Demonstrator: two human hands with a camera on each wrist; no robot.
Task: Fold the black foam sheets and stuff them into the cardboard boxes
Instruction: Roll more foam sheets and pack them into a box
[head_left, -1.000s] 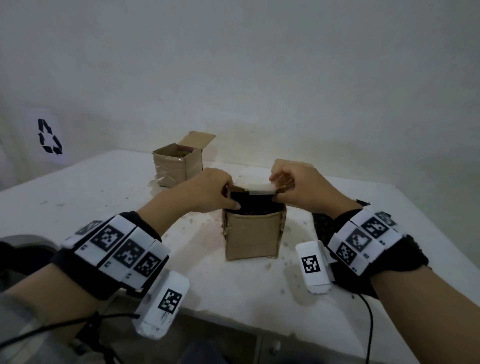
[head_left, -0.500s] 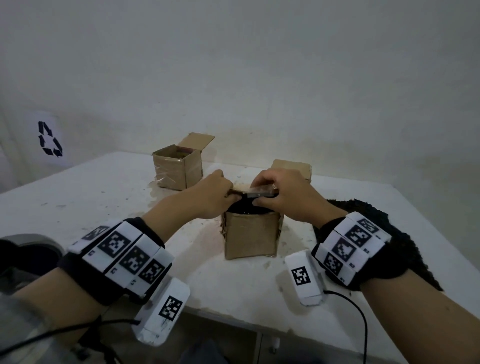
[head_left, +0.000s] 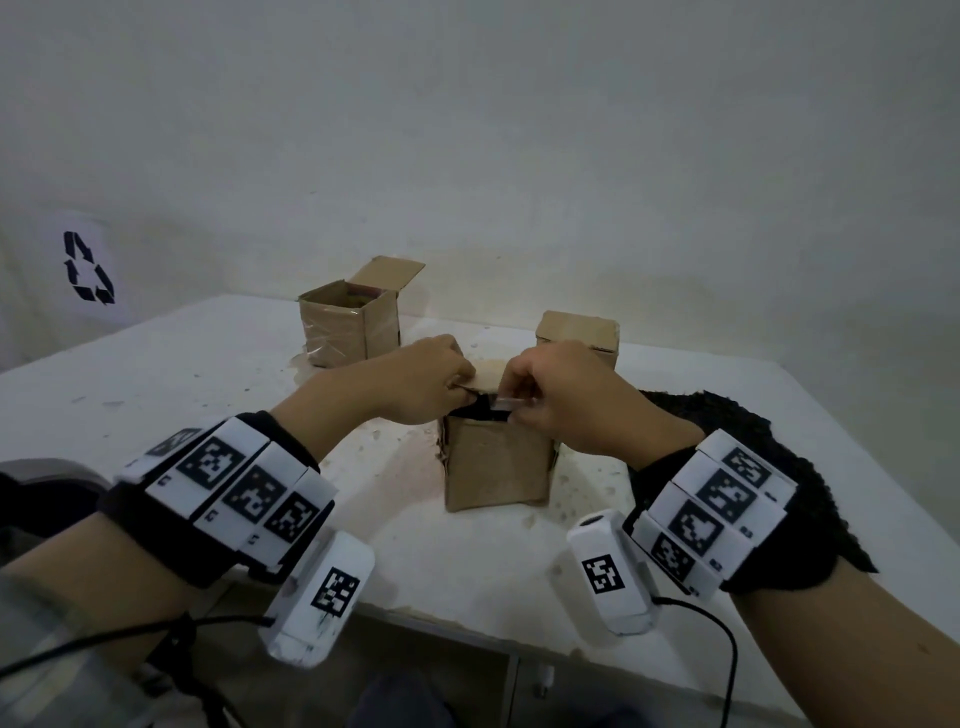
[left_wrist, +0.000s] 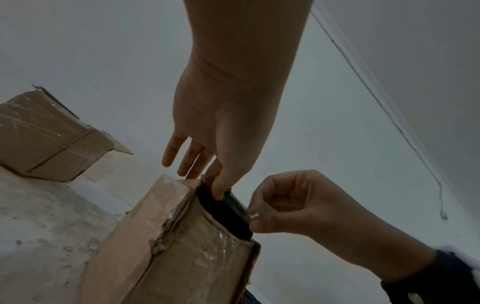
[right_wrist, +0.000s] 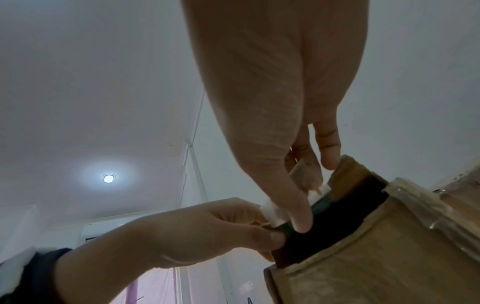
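Observation:
A small cardboard box (head_left: 496, 462) stands mid-table with black foam (head_left: 483, 413) showing in its narrow top opening. Its lid flap (head_left: 485, 376) is lowered almost onto the box. My left hand (head_left: 465, 387) pinches the flap's left end, thumb (left_wrist: 221, 189) under it against the foam (left_wrist: 223, 214). My right hand (head_left: 511, 400) pinches the flap's front edge, where clear tape (head_left: 511, 404) hangs; its thumb (right_wrist: 298, 218) touches the foam (right_wrist: 324, 224). A loose black foam sheet (head_left: 737, 421) lies on the table to the right, partly hidden by my right wrist.
An open cardboard box (head_left: 348, 327) with a raised flap stands at the back left. A closed box (head_left: 579, 332) stands behind my right hand. The white table (head_left: 156, 374) meets the wall at the back; its front edge runs below my wrists.
Both hands have come closer together over the box, and the flap has come down over the foam. My right hand moved left, uncovering the closed box behind it.

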